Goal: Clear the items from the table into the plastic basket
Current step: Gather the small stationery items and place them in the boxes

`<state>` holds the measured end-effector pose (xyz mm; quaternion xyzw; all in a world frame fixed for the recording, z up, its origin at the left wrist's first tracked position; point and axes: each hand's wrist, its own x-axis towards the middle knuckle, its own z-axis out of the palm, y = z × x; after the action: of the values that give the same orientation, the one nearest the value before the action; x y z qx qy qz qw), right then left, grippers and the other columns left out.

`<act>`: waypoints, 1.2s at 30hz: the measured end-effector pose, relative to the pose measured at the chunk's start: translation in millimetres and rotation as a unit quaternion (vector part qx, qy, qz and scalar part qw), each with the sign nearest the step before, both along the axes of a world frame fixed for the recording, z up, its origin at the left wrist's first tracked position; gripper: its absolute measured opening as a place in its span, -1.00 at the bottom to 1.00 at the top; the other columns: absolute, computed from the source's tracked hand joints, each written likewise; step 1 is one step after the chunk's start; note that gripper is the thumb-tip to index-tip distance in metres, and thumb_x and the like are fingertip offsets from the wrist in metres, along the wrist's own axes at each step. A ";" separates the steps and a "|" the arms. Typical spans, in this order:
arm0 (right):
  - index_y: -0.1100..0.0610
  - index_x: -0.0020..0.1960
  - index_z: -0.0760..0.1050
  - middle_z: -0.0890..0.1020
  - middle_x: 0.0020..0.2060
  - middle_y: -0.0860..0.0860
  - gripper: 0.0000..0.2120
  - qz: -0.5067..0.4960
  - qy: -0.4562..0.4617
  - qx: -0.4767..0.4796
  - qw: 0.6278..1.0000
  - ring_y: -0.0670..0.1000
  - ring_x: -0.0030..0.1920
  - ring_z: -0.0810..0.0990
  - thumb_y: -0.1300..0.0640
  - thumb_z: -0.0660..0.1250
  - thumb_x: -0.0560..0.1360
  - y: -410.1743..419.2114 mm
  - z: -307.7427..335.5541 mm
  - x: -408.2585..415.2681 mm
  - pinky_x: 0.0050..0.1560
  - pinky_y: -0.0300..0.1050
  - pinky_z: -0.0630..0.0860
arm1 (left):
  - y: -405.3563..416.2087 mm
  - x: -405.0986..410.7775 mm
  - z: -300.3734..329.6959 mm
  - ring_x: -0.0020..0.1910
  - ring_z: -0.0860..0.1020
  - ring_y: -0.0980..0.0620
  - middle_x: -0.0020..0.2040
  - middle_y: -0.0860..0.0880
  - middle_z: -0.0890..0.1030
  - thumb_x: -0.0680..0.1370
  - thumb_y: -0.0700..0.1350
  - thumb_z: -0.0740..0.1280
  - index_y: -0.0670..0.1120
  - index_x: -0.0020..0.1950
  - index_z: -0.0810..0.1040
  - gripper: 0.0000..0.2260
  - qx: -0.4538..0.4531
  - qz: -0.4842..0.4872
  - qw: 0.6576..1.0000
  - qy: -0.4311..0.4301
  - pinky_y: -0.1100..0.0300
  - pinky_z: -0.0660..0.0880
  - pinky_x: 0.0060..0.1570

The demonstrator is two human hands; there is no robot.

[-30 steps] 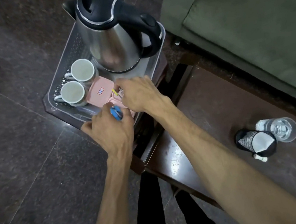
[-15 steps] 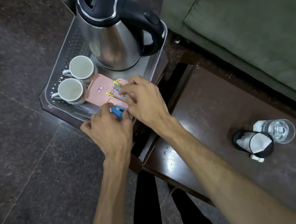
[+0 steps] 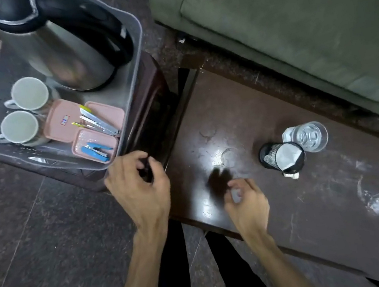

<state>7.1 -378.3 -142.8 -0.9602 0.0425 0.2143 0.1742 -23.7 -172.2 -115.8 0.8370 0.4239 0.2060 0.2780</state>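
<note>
The clear plastic basket (image 3: 136, 52) stands on a dark stool at upper left. It holds a steel kettle (image 3: 61, 44), two white cups (image 3: 29, 93), pink lidded boxes (image 3: 62, 121), a blue stapler (image 3: 96, 150) and a silver and yellow stapler (image 3: 98, 124). On the dark wooden table (image 3: 330, 208) stand a black mesh holder (image 3: 281, 157) and a glass of water (image 3: 306, 137). My left hand (image 3: 141, 190) hovers by the basket's near corner, fingers loosely curled, empty. My right hand (image 3: 247, 201) hangs over the table's near edge, fingers relaxed, holding nothing.
A green sofa (image 3: 289, 28) runs along the far side of the table. Dark stone floor (image 3: 39, 254) lies to the left. A small white object (image 3: 293, 175) lies beside the mesh holder. My legs show under the table's near edge.
Both hands have let go of the staplers, which now lie on the pink boxes, and pulled back out of the basket. My right hand moved right over the table.
</note>
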 end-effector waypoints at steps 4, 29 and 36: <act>0.01 0.22 0.60 0.63 0.13 0.03 -0.63 -0.021 0.041 -0.076 0.996 0.19 0.00 0.69 0.03 0.52 0.43 -51.3 -19.8 -26.0 -0.11 0.02 0.59 | -54.3 1.2 -15.0 -0.22 0.48 -0.03 -0.24 0.04 0.48 0.47 -0.18 0.38 -0.08 -0.07 0.59 -0.94 -0.055 -0.106 0.993 0.005 0.07 0.36 -0.08; 0.07 -0.09 0.66 0.69 -0.28 -0.03 -0.92 -0.352 0.108 0.250 0.895 0.05 -0.24 0.63 0.23 0.46 0.54 -130.4 -35.1 33.4 -0.21 -0.31 0.52 | -182.8 27.0 -80.1 0.02 0.67 -0.06 0.10 0.05 0.65 0.55 0.11 0.38 0.11 0.25 0.61 -0.71 -0.179 -0.396 0.871 0.228 0.09 0.53 0.06; 0.08 0.32 0.58 0.51 0.31 0.13 -0.58 -0.076 -0.013 -0.053 0.996 0.24 0.08 0.66 0.19 0.44 0.47 -171.2 -55.2 61.4 0.10 0.06 0.60 | -190.5 29.2 -78.7 -0.19 0.69 -0.07 -0.21 0.08 0.70 0.59 0.20 0.33 0.07 0.10 0.59 -0.76 -0.197 -0.332 0.899 0.204 0.11 0.53 -0.12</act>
<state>68.4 -549.5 -198.0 -0.9648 0.1243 0.1849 0.1398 5.5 -362.7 -194.5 0.8809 0.2007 -0.1617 0.3970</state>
